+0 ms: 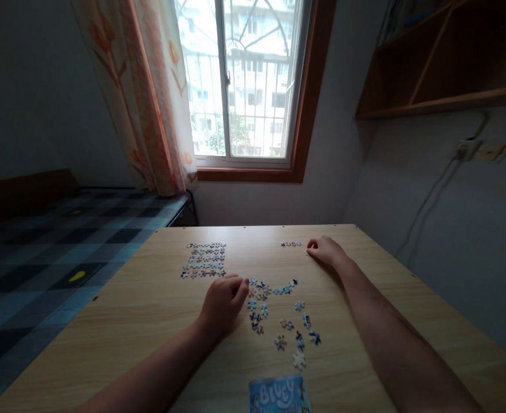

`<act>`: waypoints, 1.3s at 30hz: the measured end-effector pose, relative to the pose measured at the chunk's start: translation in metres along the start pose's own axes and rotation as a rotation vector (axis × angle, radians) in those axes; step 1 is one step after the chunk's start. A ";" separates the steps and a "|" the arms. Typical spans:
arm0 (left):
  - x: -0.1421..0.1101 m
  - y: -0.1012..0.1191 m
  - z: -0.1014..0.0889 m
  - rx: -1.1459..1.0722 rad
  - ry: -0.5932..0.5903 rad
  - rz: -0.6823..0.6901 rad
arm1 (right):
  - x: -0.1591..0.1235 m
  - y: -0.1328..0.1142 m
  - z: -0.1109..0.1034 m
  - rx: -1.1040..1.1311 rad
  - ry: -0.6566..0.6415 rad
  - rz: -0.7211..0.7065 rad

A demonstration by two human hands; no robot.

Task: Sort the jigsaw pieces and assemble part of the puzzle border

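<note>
My right hand (326, 251) is at the far right of the table, fingertips pinched on a small jigsaw puzzle piece (306, 253) that barely shows. Just left of it lies a short row of puzzle pieces (291, 244). My left hand (224, 301) rests closed on the table, fingers curled; whether anything is inside is hidden. Beside its thumb begins a loose scatter of puzzle pieces (264, 310), running toward the front right. Beyond my left hand, several rows of puzzle pieces (207, 258) lie laid out in a block. One pale piece (299, 360) sits nearest me.
A blue "Bluey" box or card (278, 394) lies at the table's (128, 321) near edge. A bed with a checked cover (119, 221) stands to the left. Behind are a curtain (149, 103) and window (253, 86); a wooden shelf (442, 103) hangs at right.
</note>
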State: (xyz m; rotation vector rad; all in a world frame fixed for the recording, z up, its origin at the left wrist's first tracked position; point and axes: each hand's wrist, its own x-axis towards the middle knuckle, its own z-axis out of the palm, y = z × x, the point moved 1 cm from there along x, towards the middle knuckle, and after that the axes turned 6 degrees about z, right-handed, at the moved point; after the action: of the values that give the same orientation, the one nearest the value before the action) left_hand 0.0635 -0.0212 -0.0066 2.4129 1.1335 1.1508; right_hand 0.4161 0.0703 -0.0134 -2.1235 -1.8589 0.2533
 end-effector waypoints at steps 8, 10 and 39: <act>0.000 -0.003 0.001 0.012 -0.001 0.009 | -0.003 0.002 -0.005 0.004 -0.040 0.003; 0.000 -0.004 0.002 0.013 -0.003 0.008 | -0.003 0.003 -0.006 0.020 -0.042 -0.006; -0.002 -0.004 0.003 0.002 -0.010 0.007 | 0.016 0.022 0.040 -0.001 0.296 -0.121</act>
State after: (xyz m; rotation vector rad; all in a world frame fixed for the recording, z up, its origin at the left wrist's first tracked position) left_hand 0.0629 -0.0198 -0.0117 2.4231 1.1249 1.1391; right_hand 0.4254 0.0879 -0.0574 -1.9185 -1.8005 -0.0859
